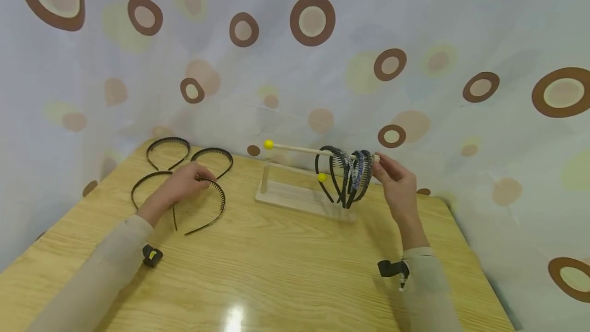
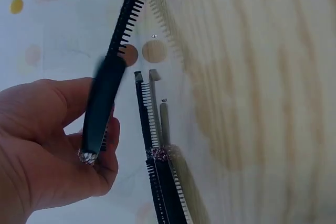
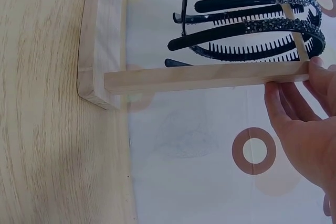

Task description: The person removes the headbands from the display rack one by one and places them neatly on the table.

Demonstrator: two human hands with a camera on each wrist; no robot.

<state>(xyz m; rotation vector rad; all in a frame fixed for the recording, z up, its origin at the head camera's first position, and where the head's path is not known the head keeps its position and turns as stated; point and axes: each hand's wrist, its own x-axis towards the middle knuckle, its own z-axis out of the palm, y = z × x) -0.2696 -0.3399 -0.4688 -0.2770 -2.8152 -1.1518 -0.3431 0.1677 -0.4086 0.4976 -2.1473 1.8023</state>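
Clock centred on the table, 12 away from the person. Pale sleeves (image 1: 101, 265) come in at 8 and 4, each with a black wrist mount (image 1: 152, 256). Bare wood table (image 1: 295, 281) between.

Left hand (image 1: 186, 183) at 10: thumb and curled fingers grasp a black toothed headband (image 2: 102, 103). Can't tell if that headband touches the table.

Right hand (image 1: 400, 186) at 2: thumb and fingers pinch the top end of the upright on the wooden stand (image 1: 286, 194). Stand sits at 1, base on the table. Several hanging headbands (image 3: 210, 34), some with glitter trim, bunch on its rods (image 1: 295, 148) near the right hand; yellow balls (image 1: 269, 144) cap the rod ends.

Three loose headbands (image 1: 169, 139) lie around 10 to 11, near the left hand: one just beside it, two farther back.

Behind everything at 12: pale backdrop (image 1: 276, 91) with brown rings.
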